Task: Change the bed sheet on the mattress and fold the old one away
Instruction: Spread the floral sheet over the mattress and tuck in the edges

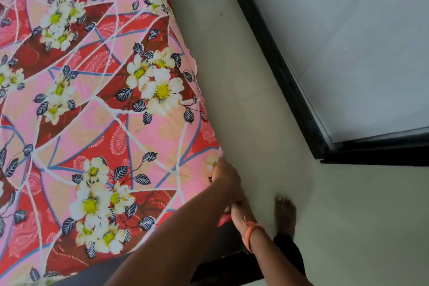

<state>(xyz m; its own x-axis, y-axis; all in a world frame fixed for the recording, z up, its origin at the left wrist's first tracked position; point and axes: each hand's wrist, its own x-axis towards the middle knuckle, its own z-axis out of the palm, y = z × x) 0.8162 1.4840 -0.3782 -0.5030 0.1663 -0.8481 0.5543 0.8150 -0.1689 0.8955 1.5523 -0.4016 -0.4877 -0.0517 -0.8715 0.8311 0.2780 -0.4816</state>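
Head view: your left hand [226, 175] pinches the sheet [97, 104] at its right edge, over the mattress side. Your right hand [239, 212] reaches beneath; its grip is hidden. Expect light, limp, slippery cloth, so take hems and corners. It runs lengthwise away from you.

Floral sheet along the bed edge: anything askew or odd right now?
Nothing is damaged. The floral sheet lies smooth on top, but its near corner stops short, leaving dark mattress bare. Both hands work the side edge: left hand on the hem, right hand below it.
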